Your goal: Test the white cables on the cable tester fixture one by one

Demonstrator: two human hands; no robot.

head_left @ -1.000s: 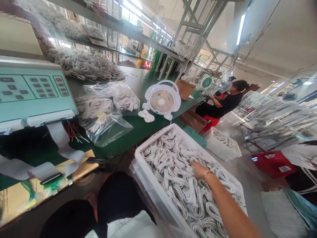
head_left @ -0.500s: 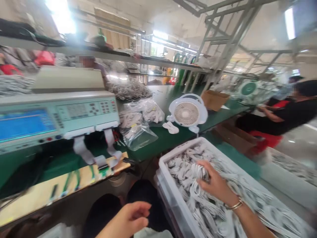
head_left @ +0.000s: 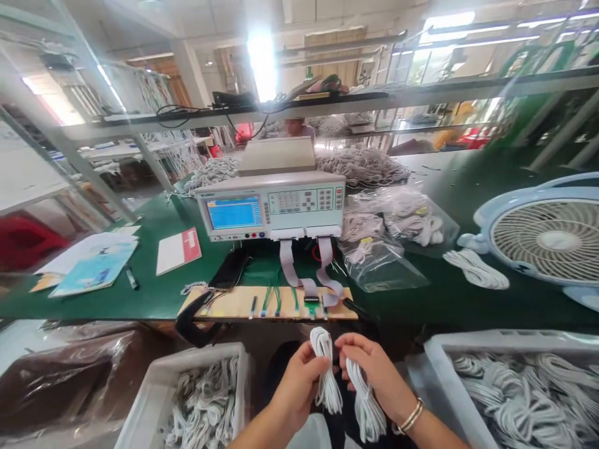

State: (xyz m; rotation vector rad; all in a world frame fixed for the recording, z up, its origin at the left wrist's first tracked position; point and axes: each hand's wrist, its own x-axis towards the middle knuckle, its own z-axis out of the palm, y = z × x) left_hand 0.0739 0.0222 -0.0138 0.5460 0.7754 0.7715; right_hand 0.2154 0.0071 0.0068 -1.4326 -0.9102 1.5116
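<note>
In my left hand (head_left: 299, 380) is a coiled white cable bundle (head_left: 326, 390), gripped between thumb and fingers. My right hand (head_left: 374, 368), with a bracelet at the wrist, is closed around a second white cable bundle (head_left: 367, 411) that hangs below the fingers. The two hands are close together over my lap, in front of the wooden board (head_left: 243, 300) at the table edge. On the board sit small connectors with green wires. Grey ribbon cables (head_left: 289, 265) run from it up to a bench tester (head_left: 276, 209) with a blue screen.
White crates of coiled cables stand at the left (head_left: 154, 386) and right (head_left: 435, 362). On the green table (head_left: 402, 305) are a fan (head_left: 552, 231), bagged cables (head_left: 388, 249), a notebook (head_left: 178, 251) and papers (head_left: 100, 262). A shelf (head_left: 187, 121) spans above.
The view has swung left from the right crate to the tester. My right hand has left the crate with a cable bundle. My left hand, empty before, now holds a bundle too.
</note>
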